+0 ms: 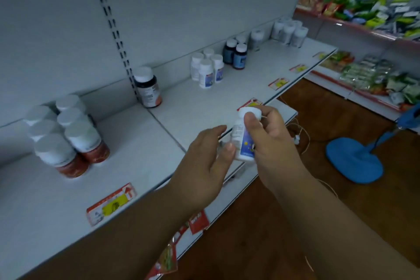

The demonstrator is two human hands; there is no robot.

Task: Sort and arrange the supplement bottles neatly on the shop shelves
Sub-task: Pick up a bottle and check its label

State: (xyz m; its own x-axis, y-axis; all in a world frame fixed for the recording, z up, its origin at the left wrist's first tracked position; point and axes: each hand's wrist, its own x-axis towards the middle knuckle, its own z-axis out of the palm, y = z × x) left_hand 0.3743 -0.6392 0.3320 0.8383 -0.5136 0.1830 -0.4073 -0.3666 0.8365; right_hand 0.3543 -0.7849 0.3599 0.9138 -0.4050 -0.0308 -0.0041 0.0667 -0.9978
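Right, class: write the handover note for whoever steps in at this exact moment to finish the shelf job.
Right hand grips a white bottle with a blue label over the shelf's front edge; left hand is open, its fingertips at the bottle's base.
On the shelf, already grouped: red-labelled bottles at left, matching white blue-labelled bottles mid-shelf, dark blue bottles, grey-white bottles far right.
Left to do: probably set the held bottle with its matching group. One dark orange-labelled bottle stands alone by the upright; likewise a single grey bottle.
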